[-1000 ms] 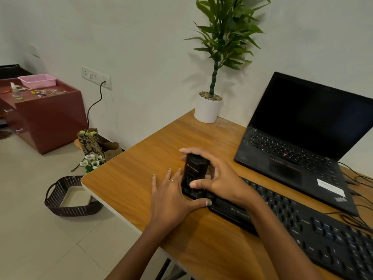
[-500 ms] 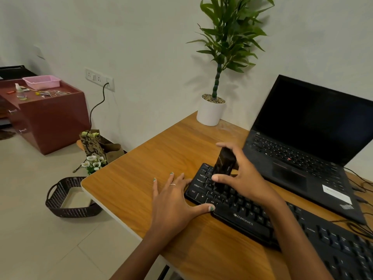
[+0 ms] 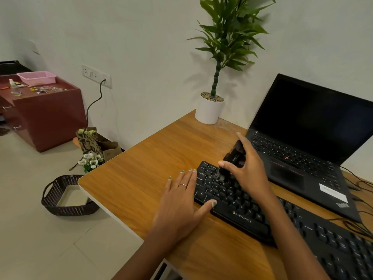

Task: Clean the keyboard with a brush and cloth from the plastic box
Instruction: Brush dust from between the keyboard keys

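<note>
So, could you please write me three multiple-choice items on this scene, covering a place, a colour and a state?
1. Where does the potted plant stand?
A. on the floor
B. at the desk's far corner by the wall
C. on the laptop

2. What colour is the plastic box on the cabinet?
A. pink
B. blue
C. black

3. What is the right hand doing?
A. lying flat on the desk
B. holding a cloth
C. gripping the brush over the keyboard

Answers: 1 B, the white pot sits near the wall; 2 A, its walls are pink; 3 C, fingers curl round the black brush.
</note>
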